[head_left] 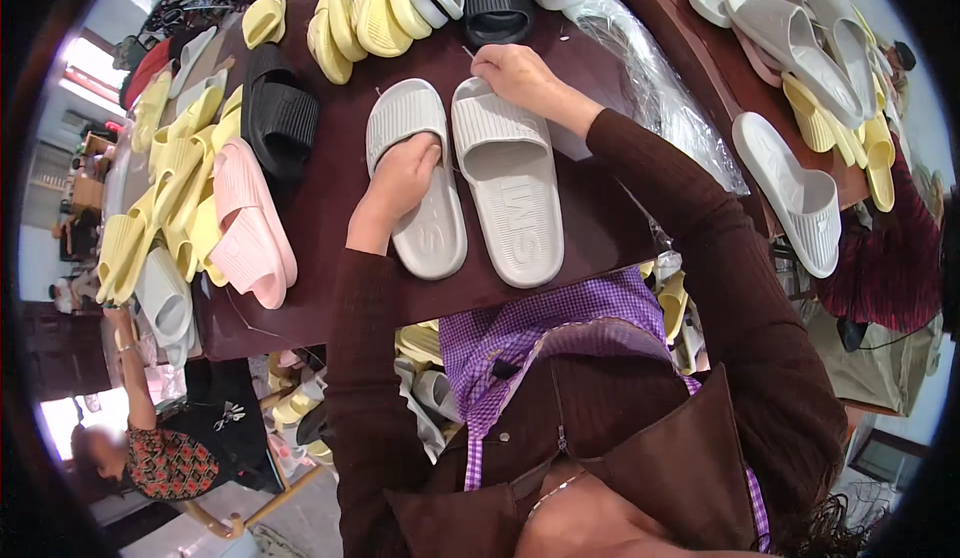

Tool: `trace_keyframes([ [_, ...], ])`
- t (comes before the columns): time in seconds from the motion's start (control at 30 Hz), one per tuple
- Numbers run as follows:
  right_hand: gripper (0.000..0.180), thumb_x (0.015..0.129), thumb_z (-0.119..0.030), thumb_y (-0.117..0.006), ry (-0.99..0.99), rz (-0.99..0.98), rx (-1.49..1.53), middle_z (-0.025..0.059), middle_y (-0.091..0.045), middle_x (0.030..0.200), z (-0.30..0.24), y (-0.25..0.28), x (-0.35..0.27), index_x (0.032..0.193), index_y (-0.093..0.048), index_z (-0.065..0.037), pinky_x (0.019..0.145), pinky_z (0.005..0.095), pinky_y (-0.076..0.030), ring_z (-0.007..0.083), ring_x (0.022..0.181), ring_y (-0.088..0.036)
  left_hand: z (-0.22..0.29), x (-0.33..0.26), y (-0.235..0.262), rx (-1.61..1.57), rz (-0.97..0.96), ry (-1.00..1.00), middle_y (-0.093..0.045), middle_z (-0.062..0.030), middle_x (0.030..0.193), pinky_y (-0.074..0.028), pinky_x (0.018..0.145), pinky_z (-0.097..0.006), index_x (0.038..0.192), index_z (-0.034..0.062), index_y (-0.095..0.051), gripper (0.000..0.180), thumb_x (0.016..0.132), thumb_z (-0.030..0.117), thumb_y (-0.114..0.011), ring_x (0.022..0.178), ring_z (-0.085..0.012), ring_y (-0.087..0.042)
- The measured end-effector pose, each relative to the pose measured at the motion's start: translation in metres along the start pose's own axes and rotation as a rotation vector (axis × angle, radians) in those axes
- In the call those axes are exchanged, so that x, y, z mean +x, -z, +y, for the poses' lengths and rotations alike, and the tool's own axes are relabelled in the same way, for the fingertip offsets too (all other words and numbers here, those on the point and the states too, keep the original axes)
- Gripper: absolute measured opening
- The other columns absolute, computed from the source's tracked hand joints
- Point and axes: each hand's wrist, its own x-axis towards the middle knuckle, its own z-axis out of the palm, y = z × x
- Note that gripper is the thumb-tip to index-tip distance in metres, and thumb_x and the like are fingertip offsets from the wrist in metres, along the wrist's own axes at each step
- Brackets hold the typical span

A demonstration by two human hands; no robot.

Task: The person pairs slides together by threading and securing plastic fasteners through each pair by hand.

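Observation:
Two grey slide slippers lie side by side before me, soles down, toes pointing away. My left hand (405, 180) reaches under the strap of the left slipper (432, 243) and grips it, with the thumb on top and the other fingers mostly hidden. My right hand (515, 76) is closed at the toe end of the right slipper (522, 220). By its fingertips a thin, short piece sticks out, too small to name. A similar thin piece shows at the left slipper's toe.
The dark red table (330, 198) holds pink slippers (250, 228), black slippers (280, 118) and several yellow ones on the left. More slippers line its far edge. Clear plastic bags (650, 68) lie to the right. A co-worker (175, 458) is at the lower left.

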Motion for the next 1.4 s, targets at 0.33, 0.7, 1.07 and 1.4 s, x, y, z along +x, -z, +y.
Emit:
trace_keyframes([
  [0.33,0.018,0.08,-0.013,-0.056,0.472,-0.306,-0.016,0.0122,-0.067,0.085,-0.022,-0.046,0.074,0.091,-0.069,-0.007,0.072,0.0381,-0.05,0.0308,0.08,-0.064,0.001,0.003,0.0,-0.106,-0.04,0.078,-0.059,-0.0239,0.086,-0.044,0.071,-0.048,0.089,0.0006,-0.054,0.022,0.089,0.02,-0.045,0.083,-0.0424,-0.056],
  [0.7,0.015,0.077,-0.008,-0.056,0.478,-0.299,-0.444,0.0157,-0.066,0.085,-0.01,-0.024,0.075,0.087,-0.067,-0.004,0.074,0.0397,-0.05,0.0317,0.085,-0.064,0.005,-0.002,0.005,-0.116,0.021,0.085,-0.06,-0.0233,0.085,-0.045,0.071,-0.046,0.086,-0.0003,-0.056,0.018,0.087,0.016,-0.048,0.082,-0.0422,-0.057],
  [1.07,0.011,0.082,-0.009,-0.059,0.157,0.297,-0.126,0.0146,-0.065,0.086,-0.002,0.007,0.005,0.087,-0.066,-0.001,0.073,0.0362,-0.051,0.0301,0.084,-0.063,0.055,0.001,0.033,-0.562,0.319,0.101,-0.066,-0.0155,0.09,-0.049,0.064,-0.03,0.102,-0.0044,-0.061,0.02,0.085,0.003,-0.053,0.069,-0.0183,-0.063],
  [1.4,0.009,0.079,0.0,-0.064,0.43,0.406,0.128,0.0086,-0.063,0.081,-0.041,0.002,-0.022,0.088,-0.064,-0.001,0.07,0.0292,-0.05,0.0224,0.075,-0.062,0.053,0.067,0.009,-0.438,0.292,0.145,-0.062,-0.0043,0.075,-0.045,0.058,-0.022,0.1,-0.0041,-0.06,0.017,0.086,0.005,-0.056,0.063,-0.0051,-0.054],
])
